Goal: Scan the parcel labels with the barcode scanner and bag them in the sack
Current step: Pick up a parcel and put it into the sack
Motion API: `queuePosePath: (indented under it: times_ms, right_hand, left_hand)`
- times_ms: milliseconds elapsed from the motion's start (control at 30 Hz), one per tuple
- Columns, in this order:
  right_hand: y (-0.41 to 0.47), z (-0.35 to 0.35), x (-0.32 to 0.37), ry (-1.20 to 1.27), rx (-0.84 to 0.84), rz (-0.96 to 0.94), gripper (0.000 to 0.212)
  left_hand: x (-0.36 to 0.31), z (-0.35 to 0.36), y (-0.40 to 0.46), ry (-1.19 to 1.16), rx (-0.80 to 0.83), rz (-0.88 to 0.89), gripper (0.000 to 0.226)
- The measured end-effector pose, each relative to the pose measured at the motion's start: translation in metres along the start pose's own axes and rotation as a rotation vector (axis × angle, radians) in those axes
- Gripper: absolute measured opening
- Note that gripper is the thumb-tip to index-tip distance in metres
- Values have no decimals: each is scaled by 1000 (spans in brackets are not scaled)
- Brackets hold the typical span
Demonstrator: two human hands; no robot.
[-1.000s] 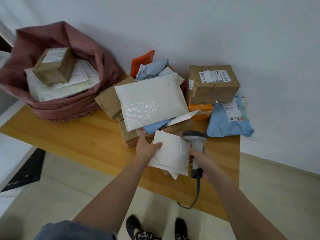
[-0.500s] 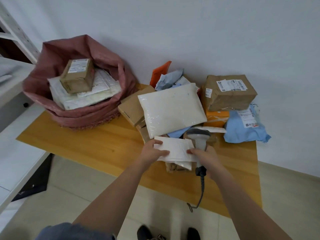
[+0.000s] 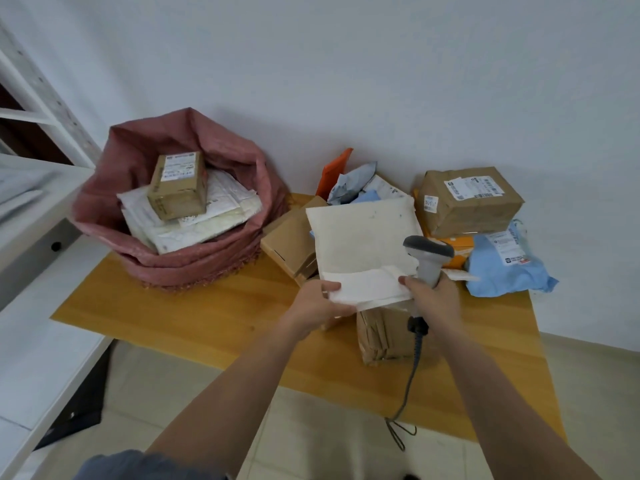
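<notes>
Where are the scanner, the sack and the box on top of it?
Scanner (image 3: 428, 251), head view, on its grey head.
Sack (image 3: 194, 265), head view, on its pink front wall.
Box (image 3: 178, 188), head view, on its top face.

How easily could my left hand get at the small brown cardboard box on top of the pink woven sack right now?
Probably not yet: the left hand grips a white padded envelope. The way to the cardboard box on the sack looks open.

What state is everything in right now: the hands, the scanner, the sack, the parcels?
Left hand: grips the white mailer's left edge.
Right hand: grips the scanner; thumb touches the mailer.
Scanner: upright, head toward the pile.
White mailer: held above the table, not bagged.
Sack: open, parcels inside.
Box: atop the sack's parcels, label up.
Blue bag: on the table, label up.
</notes>
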State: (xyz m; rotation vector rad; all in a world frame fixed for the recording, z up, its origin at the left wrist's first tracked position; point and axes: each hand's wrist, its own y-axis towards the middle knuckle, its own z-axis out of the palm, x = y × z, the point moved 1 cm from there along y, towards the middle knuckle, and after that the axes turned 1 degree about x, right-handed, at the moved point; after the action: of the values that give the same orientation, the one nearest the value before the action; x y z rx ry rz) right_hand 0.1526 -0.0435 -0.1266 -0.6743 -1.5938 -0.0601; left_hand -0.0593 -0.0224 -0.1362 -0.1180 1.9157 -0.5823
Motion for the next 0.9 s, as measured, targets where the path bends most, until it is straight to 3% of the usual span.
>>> queuePosePath:
  times_ms: [133,300,500,633,733,900]
  right_hand:
    - [6,-2,23,39,-20,-50,34]
    - [25,-4,49,108,15,-78,24]
    - [67,3,80,184,34,-32,38]
    - [100,15,99,268,104,-41,27]
    - [122,23,105,250,104,-25,27]
    - [145,31,106,189,103,-28,27]
  left_hand:
    - [-15,-5,7,-59,-25,22,80]
    - [-41,-8,23,-168,-10,16,89]
    - [-77,-21,60,-278,-89,32,74]
    - [-99,-32,87,-458,-55,-13,61]
    - [-107,-34,101,-403,-63,12,44]
    - [-110,-37,113,-58,-86,-3,69]
